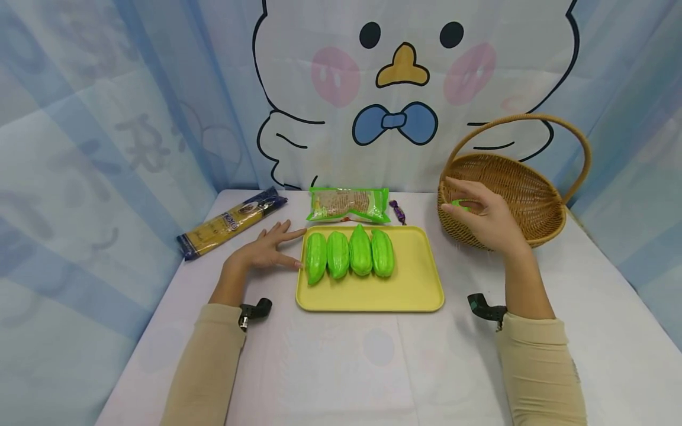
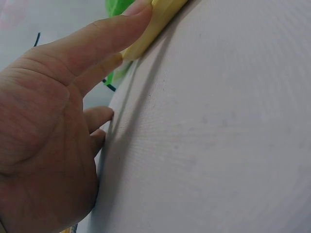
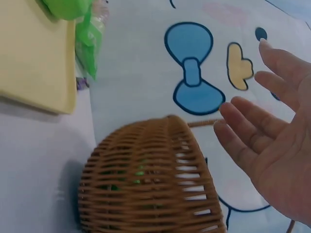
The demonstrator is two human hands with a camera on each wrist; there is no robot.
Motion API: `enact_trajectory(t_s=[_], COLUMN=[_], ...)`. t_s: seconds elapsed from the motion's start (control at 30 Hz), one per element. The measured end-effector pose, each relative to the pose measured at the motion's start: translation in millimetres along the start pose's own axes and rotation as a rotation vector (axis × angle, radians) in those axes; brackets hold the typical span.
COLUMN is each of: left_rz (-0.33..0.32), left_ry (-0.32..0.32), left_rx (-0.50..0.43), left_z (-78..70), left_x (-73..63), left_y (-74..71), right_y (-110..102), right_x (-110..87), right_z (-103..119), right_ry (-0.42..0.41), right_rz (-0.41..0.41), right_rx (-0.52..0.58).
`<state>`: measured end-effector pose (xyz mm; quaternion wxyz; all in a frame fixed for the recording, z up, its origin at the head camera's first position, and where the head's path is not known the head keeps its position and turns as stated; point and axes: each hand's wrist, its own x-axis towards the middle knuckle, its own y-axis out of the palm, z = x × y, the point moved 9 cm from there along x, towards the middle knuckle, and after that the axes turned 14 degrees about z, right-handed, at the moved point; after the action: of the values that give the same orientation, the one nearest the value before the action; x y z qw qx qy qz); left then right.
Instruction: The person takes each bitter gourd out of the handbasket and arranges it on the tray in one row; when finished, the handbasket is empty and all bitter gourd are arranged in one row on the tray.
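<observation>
My left hand (image 1: pixel 265 247) lies at the left edge of a yellow tray (image 1: pixel 418 278), fingers spread. Its thumb is against the tray's side in the left wrist view. Several bright green, ridged gourds (image 1: pixel 360 254) stand side by side on the tray's left part. At the wicker basket (image 1: pixel 524 183) on the right, my right hand (image 1: pixel 492 219) hovers over the near left rim, with loosely bent fingers and nothing in them. Something green (image 1: pixel 459 205) shows between thumb and fingers in the head view; the right wrist view shows green through the basket's weave.
Behind the tray lie a green-edged clear food packet (image 1: pixel 348 205) and a small purple wrapped candy (image 1: pixel 397 213). A yellow and dark blue long packet (image 1: pixel 232 223) lies back left. The basket's tall handle (image 1: pixel 585 157) arches above it. A printed curtain (image 1: pixel 394 160) closes off the back.
</observation>
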<state>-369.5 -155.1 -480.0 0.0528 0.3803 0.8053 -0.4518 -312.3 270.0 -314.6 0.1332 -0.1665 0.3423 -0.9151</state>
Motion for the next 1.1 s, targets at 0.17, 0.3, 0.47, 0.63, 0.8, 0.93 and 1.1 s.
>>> enact_trajectory(t_s=[0.17, 0.3, 0.47, 0.63, 0.8, 0.93, 1.1], left_rz=[0.002, -0.001, 0.0, 0.004, 0.0, -0.002, -0.002], left_ry=[0.007, 0.01, 0.006, 0.008, 0.018, 0.017, 0.017], left_rx=[-0.002, -0.006, -0.012, -0.009, -0.006, -0.001, -0.002], left_z=[0.0, 0.4, 2.0, 3.2, 2.2, 1.5, -0.3], left_x=[0.2, 0.1, 0.5, 0.9, 0.3, 0.3, -0.5], left_y=[-0.5, -0.7, 0.2, 1.1, 0.9, 0.5, 0.0], right_y=[-19, -29, -39, -40, -37, -34, -31], right_x=[-4.5, -6.1, -8.3, -9.1, -9.7, -9.4, -9.2], right_z=[-18, -40, -67, -86, -95, -99, -102], right_ry=[0.071, 0.196, 0.338, 0.412, 0.432, 0.43, 0.422], right_rz=[0.005, 0.085, 0.195, 0.314, 0.415, 0.461, 0.486], right_rx=[-0.01, -0.046, -0.104, -0.097, -0.051, -0.076, -0.096])
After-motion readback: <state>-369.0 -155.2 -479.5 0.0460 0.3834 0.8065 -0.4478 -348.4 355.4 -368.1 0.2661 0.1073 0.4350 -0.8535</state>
